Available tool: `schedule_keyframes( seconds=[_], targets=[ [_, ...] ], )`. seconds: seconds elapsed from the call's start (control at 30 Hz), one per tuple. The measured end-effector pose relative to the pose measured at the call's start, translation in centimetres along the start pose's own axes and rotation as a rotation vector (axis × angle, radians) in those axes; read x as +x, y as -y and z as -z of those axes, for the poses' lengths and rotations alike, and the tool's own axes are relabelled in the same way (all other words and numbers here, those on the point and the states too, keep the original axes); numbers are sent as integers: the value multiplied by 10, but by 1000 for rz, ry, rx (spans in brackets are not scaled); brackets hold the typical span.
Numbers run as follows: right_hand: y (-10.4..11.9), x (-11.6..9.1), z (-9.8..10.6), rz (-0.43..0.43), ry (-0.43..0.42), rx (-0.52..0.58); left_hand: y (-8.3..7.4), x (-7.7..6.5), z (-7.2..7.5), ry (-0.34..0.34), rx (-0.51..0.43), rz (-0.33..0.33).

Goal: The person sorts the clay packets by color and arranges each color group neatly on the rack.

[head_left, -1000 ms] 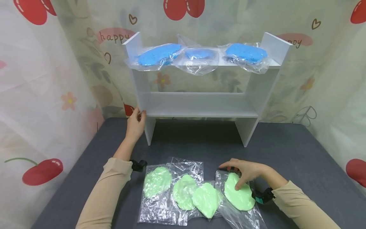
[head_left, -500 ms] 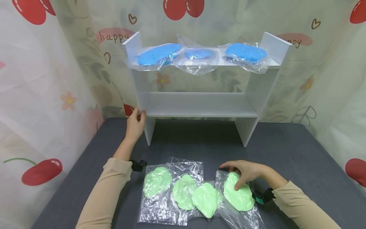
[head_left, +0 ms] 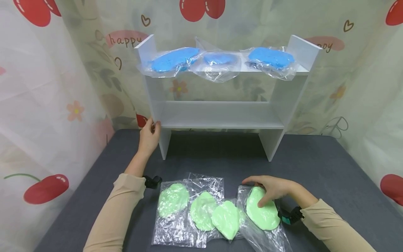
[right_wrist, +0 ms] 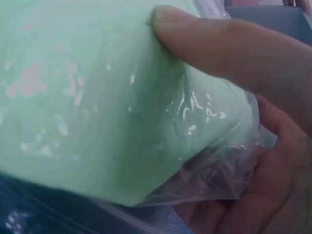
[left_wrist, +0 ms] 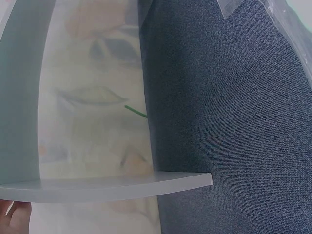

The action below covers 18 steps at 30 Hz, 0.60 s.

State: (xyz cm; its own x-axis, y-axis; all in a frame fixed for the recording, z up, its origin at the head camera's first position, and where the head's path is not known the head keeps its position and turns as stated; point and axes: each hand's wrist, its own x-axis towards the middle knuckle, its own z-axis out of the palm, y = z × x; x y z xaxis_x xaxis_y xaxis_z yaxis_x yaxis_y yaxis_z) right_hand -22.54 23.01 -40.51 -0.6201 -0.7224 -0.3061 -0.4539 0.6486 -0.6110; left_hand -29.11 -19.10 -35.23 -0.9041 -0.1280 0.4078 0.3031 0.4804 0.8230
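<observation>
My left hand [head_left: 149, 138] touches the outer side of the white shelf's left panel [head_left: 155, 94]; in the left wrist view its fingers [left_wrist: 17, 219] lie against that panel, outside it. With my right hand [head_left: 274, 189] I pinch the rightmost clear bag holding a flat pale green clay-like slab [head_left: 263, 213]. In the right wrist view the thumb [right_wrist: 204, 41] presses on top of the slab [right_wrist: 97, 97] and the other fingers curl underneath the plastic. Just left of it lie other bagged green slabs [head_left: 226, 218], partly overlapping.
Three bagged blue slabs [head_left: 270, 57] lie on the top board of the shelf, their plastic hanging over its front edge. A lower board [head_left: 217, 115] spans the side panels. The shelf stands at the back of the dark cloth-covered table [head_left: 311, 168], before a patterned curtain.
The rightmost green slab's far edge has risen slightly in my right hand's grip, and its bag has shifted a little away from me. My left hand stays at the shelf panel.
</observation>
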Motion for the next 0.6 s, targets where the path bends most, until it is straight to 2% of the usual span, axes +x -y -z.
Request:
schedule_keyframes(
  seconds=[0.1,0.47,0.6],
  targets=[
    [1,-2,5,27,-6,7,0,0,0,0,1,-2],
    [11,-5,22,117,75,146,0,1,0,4,-3,-3],
    [12,-4,25,140,65,152,0,1,0,6,-5,-1]
  ],
)
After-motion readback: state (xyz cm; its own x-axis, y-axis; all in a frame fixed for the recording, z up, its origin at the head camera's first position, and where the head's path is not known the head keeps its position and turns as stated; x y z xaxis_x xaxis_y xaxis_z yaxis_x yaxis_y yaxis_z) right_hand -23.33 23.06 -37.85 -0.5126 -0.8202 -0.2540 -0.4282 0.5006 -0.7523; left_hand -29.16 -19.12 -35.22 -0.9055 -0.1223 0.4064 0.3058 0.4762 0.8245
